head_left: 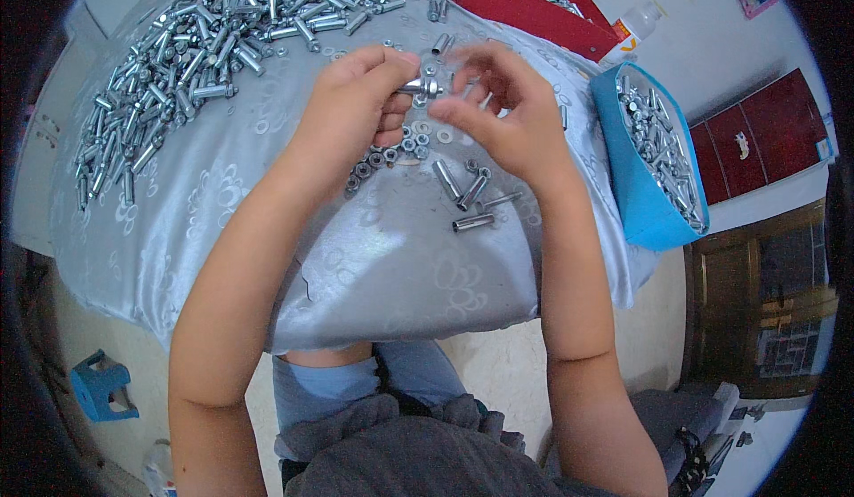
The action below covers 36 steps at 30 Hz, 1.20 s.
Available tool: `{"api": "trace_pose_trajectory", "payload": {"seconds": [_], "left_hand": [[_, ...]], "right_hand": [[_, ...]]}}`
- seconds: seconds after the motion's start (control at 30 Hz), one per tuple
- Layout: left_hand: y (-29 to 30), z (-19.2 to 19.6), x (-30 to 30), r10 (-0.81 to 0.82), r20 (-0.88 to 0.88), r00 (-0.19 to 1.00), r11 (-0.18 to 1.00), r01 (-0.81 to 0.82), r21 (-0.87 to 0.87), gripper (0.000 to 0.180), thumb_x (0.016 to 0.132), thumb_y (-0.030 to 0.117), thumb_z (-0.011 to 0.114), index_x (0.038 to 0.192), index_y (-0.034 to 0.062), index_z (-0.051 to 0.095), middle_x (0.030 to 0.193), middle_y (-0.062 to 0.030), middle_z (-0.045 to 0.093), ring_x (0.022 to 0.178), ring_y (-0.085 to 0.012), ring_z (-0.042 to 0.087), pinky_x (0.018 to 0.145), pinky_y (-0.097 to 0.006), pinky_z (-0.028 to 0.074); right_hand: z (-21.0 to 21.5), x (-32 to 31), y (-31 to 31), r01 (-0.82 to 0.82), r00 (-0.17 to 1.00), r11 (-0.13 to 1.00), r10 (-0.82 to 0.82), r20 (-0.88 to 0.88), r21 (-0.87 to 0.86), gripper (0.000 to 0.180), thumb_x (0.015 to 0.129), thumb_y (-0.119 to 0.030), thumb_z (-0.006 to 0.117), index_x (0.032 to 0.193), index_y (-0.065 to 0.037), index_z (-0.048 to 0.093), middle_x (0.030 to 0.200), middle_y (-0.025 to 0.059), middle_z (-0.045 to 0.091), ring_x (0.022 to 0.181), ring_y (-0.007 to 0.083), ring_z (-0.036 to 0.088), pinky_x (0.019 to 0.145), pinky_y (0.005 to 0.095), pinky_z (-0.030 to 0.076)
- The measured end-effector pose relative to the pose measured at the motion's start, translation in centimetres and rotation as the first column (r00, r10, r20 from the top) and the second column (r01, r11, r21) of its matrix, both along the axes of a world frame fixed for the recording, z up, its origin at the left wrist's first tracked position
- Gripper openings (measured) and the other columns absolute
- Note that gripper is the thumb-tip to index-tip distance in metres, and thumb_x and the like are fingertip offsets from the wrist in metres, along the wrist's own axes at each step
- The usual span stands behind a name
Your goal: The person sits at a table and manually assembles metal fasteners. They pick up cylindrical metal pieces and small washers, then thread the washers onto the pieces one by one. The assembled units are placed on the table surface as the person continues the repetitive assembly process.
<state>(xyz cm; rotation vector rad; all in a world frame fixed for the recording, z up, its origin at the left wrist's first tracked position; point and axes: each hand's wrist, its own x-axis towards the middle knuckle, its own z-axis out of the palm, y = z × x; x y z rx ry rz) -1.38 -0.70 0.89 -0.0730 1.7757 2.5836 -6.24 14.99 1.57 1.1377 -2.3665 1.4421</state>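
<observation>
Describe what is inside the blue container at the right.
The blue container holds many silvery metal fasteners, heaped together; only the upper layer shows. Whatever lies beneath is covered.

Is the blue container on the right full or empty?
Full, or nearly: the blue container shows metal fasteners across its opening, near the rim; its depth is hidden.

Left hand (pixel 363 92) is gripping a shiny metal bolt (pixel 422 86), right hand (pixel 511 97) is curling loosely beside it, nuts (pixel 409 145) are littering the bench (pixel 374 270).

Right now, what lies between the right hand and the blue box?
Head view: a small metal piece on shiny tablecloth, between right hand and blue box.
</observation>
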Motion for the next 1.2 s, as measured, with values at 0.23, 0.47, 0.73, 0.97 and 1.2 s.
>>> {"api": "trace_pose_trajectory", "payload": {"seconds": [0.23,0.47,0.73,0.97,1.2], "left_hand": [[0.0,0.0,0.1,-0.001,0.030,1.000,1.000,0.002,-0.018,0.014,0.083,0.023,0.051,0.083,0.0094,0.049,0.056,0.0070,0.030,0.046,-0.0034,0.028,0.040,-0.019,0.023],[-0.1,0.1,0.2,-0.023,0.047,0.999,1.000,0.023,0.007,0.014,0.083,0.023,0.051,0.082,0.0092,0.048,0.056,0.0068,0.031,0.046,-0.0036,0.028,0.041,-0.019,0.023],[0.1,-0.4,0.0,-0.071,-0.143,0.987,0.996,0.062,-0.065,0.019,0.085,0.023,0.049,0.084,0.0038,0.050,0.060,0.0016,0.044,0.050,-0.0043,0.038,0.044,-0.020,0.033],[0.4,-1.4,-0.1,-0.011,-0.418,0.908,0.913,-0.161,-0.375,0.020,0.086,0.021,0.050,0.093,0.0029,0.050,0.070,-0.0003,0.049,0.062,-0.0050,0.044,0.054,-0.019,0.037],[-1.0,0.6,1.3,-0.529,-0.026,0.848,0.748,0.452,-0.487,0.019,0.083,0.017,0.054,0.093,0.0011,0.052,0.072,-0.0022,0.054,0.062,-0.0078,0.050,0.055,-0.021,0.042]], "right_hand": [[-0.4,-0.3,0.3,-0.042,0.998,0.985,0.035,0.048,0.166,0.024,0.070,-0.016,0.068,0.090,-0.006,0.059,0.072,0.0019,0.056,0.059,0.0086,0.049,0.051,0.0223,0.040],[-0.8,0.1,-0.7,-0.077,0.994,0.997,0.079,-0.082,0.021,0.018,0.078,-0.021,0.059,0.080,-0.003,0.057,0.060,0.0036,0.051,0.053,0.0101,0.046,0.049,0.0253,0.038],[-1.0,0.8,-1.0,-0.134,0.791,0.953,0.267,0.550,-0.270,0.030,0.086,-0.027,0.048,0.065,-0.005,0.045,0.051,-0.0014,0.038,0.042,0.0090,0.035,0.039,0.0219,0.027],[0.0,1.4,-1.7,0.087,0.578,0.942,0.217,0.787,-0.324,0.039,0.087,-0.036,0.044,0.059,-0.009,0.037,0.048,-0.0026,0.031,0.041,0.0068,0.030,0.038,0.0203,0.020],[0.7,-0.5,0.3,0.339,0.783,0.805,0.045,0.620,-0.487,0.029,0.084,-0.035,0.049,0.085,-0.006,0.049,0.063,-0.0009,0.044,0.049,0.0074,0.040,0.042,0.0201,0.030]]}}
